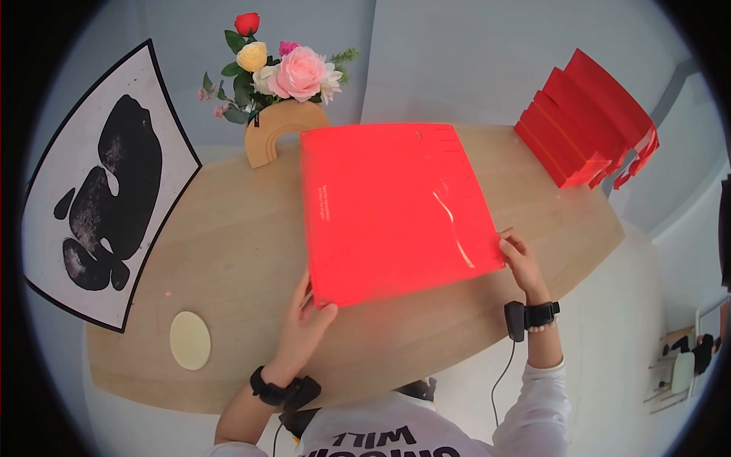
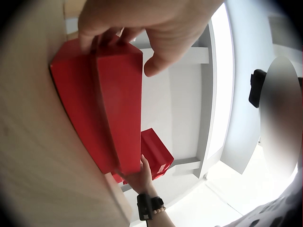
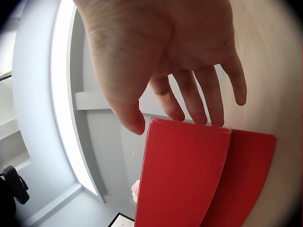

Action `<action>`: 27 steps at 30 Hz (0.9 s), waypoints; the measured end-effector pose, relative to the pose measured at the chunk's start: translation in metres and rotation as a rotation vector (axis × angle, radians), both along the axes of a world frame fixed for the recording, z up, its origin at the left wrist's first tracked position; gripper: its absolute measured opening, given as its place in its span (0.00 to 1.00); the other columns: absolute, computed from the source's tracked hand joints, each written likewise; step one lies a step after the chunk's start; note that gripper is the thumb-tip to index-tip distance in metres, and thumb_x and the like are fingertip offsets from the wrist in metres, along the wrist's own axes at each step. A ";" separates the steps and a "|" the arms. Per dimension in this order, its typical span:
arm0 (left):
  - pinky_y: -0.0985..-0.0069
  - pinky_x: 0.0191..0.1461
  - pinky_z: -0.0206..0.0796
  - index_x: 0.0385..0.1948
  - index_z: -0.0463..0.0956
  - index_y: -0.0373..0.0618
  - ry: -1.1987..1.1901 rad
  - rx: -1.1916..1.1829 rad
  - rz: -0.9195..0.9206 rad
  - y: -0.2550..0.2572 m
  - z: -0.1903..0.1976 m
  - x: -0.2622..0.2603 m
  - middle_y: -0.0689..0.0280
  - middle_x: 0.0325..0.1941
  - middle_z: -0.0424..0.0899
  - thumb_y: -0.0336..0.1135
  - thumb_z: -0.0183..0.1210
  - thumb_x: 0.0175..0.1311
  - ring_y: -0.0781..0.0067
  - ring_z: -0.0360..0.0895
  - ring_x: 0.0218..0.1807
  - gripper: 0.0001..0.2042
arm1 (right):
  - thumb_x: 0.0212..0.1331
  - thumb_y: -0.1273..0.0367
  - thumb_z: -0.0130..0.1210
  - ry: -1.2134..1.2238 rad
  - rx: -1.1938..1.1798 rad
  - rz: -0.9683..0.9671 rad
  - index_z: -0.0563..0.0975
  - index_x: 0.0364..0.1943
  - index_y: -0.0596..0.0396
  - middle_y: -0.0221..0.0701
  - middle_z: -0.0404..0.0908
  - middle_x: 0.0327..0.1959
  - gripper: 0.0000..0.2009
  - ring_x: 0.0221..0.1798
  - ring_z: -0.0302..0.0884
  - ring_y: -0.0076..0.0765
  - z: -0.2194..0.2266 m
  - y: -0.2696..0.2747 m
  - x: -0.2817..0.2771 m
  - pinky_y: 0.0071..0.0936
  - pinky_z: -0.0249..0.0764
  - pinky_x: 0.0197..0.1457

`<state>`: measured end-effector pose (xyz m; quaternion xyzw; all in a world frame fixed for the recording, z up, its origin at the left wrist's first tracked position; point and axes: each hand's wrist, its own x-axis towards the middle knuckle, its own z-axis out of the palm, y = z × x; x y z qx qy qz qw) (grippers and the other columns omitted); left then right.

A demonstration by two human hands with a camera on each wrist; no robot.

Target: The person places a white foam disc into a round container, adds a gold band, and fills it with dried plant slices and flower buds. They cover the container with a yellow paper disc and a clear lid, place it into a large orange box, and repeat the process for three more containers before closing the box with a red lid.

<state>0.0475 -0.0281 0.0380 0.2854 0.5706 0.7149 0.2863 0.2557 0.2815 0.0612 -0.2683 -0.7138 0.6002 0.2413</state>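
A large, flat red box (image 1: 392, 206) with small print and a pale line on top lies on the wooden table (image 1: 244, 228) in the head view. A seam runs along its side (image 2: 71, 90) between an upper and a lower part. My left hand (image 1: 301, 324) is at its front left corner, fingers bent against the side by the seam and thumb near the top edge. At the right edge is my right hand (image 1: 524, 266). Its fingers are nearly straight, with fingertips (image 3: 215, 118) right at the upper part's edge. The thumb stands apart from them.
Flowers (image 1: 301, 72) and a wooden arch (image 1: 285, 122) stand behind the box. Red folded boxes (image 1: 586, 126) are at the back right. To the left are a black-and-white picture (image 1: 114, 183) and a pale round disc (image 1: 190, 340). A cable (image 1: 499, 388) hangs from the right wrist.
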 end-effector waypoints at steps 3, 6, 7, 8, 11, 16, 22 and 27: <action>0.70 0.64 0.50 0.62 0.45 0.38 0.050 -0.055 0.020 -0.015 0.004 -0.009 0.58 0.64 0.52 0.23 0.52 0.55 0.68 0.54 0.64 0.32 | 0.59 0.66 0.45 0.037 -0.039 0.067 0.69 0.43 0.56 0.26 0.70 0.41 0.12 0.44 0.65 0.20 0.008 -0.020 -0.017 0.18 0.62 0.48; 0.69 0.65 0.47 0.62 0.43 0.39 0.129 -0.036 -0.023 -0.017 -0.004 -0.021 0.57 0.64 0.51 0.25 0.53 0.55 0.67 0.52 0.65 0.34 | 0.60 0.65 0.45 0.041 -0.010 0.087 0.62 0.53 0.59 0.33 0.65 0.52 0.19 0.55 0.60 0.26 0.003 -0.016 -0.033 0.22 0.57 0.57; 0.69 0.65 0.47 0.62 0.42 0.40 0.148 -0.028 -0.050 -0.016 -0.004 -0.024 0.58 0.65 0.50 0.25 0.53 0.55 0.66 0.51 0.65 0.34 | 0.60 0.64 0.44 0.033 0.004 0.091 0.59 0.57 0.59 0.35 0.63 0.56 0.22 0.58 0.58 0.28 0.001 -0.013 -0.039 0.24 0.55 0.60; 0.69 0.65 0.46 0.63 0.41 0.40 0.166 -0.019 -0.077 -0.014 -0.004 -0.027 0.58 0.65 0.50 0.26 0.53 0.55 0.66 0.50 0.66 0.35 | 0.60 0.64 0.44 0.043 -0.027 0.087 0.57 0.58 0.59 0.35 0.61 0.57 0.24 0.59 0.57 0.29 0.002 -0.012 -0.044 0.24 0.55 0.61; 0.68 0.66 0.45 0.63 0.39 0.42 0.166 -0.002 -0.092 -0.005 -0.008 -0.035 0.59 0.66 0.49 0.26 0.54 0.55 0.66 0.48 0.66 0.36 | 0.60 0.62 0.43 0.057 -0.115 0.065 0.53 0.61 0.60 0.36 0.57 0.60 0.27 0.62 0.55 0.30 0.001 -0.006 -0.053 0.24 0.55 0.61; 0.67 0.66 0.45 0.63 0.40 0.46 0.142 -0.062 -0.070 -0.001 -0.004 -0.042 0.60 0.66 0.47 0.27 0.54 0.55 0.65 0.48 0.66 0.36 | 0.60 0.61 0.44 0.071 -0.225 0.001 0.53 0.61 0.59 0.36 0.57 0.61 0.27 0.61 0.55 0.29 0.006 -0.005 -0.063 0.23 0.56 0.61; 0.65 0.65 0.46 0.63 0.42 0.48 0.145 -0.121 -0.116 -0.003 0.001 -0.062 0.60 0.66 0.48 0.35 0.55 0.56 0.65 0.49 0.66 0.36 | 0.59 0.60 0.45 -0.003 -0.037 0.148 0.53 0.62 0.54 0.35 0.55 0.62 0.28 0.61 0.56 0.30 0.015 0.014 -0.074 0.24 0.56 0.60; 0.66 0.64 0.44 0.64 0.40 0.50 -0.065 -0.189 -0.139 0.017 0.024 -0.104 0.61 0.65 0.50 0.54 0.47 0.59 0.65 0.49 0.66 0.36 | 0.57 0.57 0.48 -0.306 0.095 0.288 0.46 0.64 0.39 0.34 0.52 0.64 0.33 0.62 0.55 0.36 0.047 0.042 -0.092 0.34 0.58 0.60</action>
